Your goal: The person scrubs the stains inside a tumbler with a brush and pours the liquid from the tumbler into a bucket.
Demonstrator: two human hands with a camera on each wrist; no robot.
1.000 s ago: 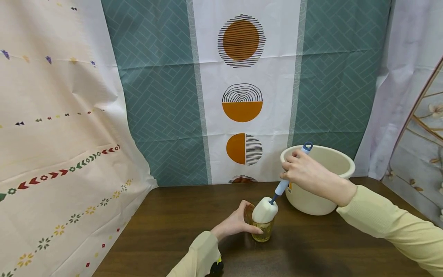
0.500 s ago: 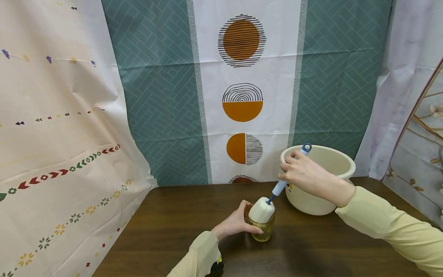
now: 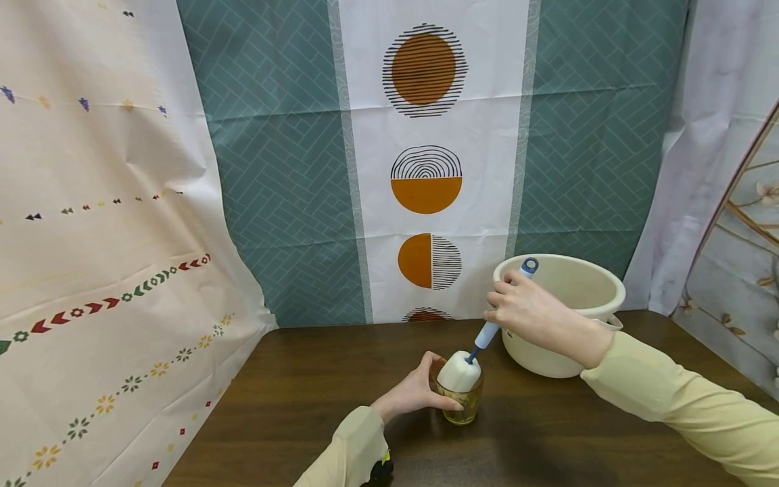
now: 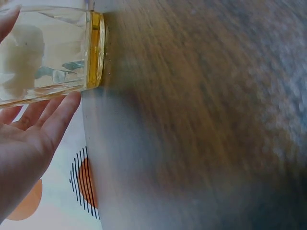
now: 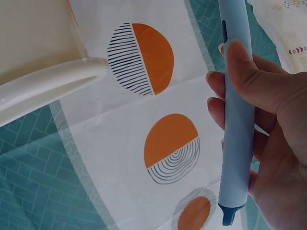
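An amber glass (image 3: 460,409) stands upright on the brown wooden table, its thick base showing in the left wrist view. Thumb and fingers of my left hand (image 3: 421,389) hold it round its left side. My right hand (image 3: 528,308) grips the light blue handle (image 5: 237,124) of a sponge cup brush, which leans with its top to the right. The brush's white sponge head (image 3: 459,372) sits partly inside the glass, its upper part above the rim. Through the glass wall the sponge's lower part (image 4: 21,60) shows, short of the base.
A cream plastic basin (image 3: 535,352) stands at the back right of the table (image 3: 328,365), behind my right hand. Patterned cloths (image 3: 286,169) hang behind and at both sides. A small black and yellow thing (image 3: 382,468) shows at my left wrist.
The right hand has shifted slightly left and down with the brush, and the sponge head has moved left in the glass. The left hand and the glass stay in place.
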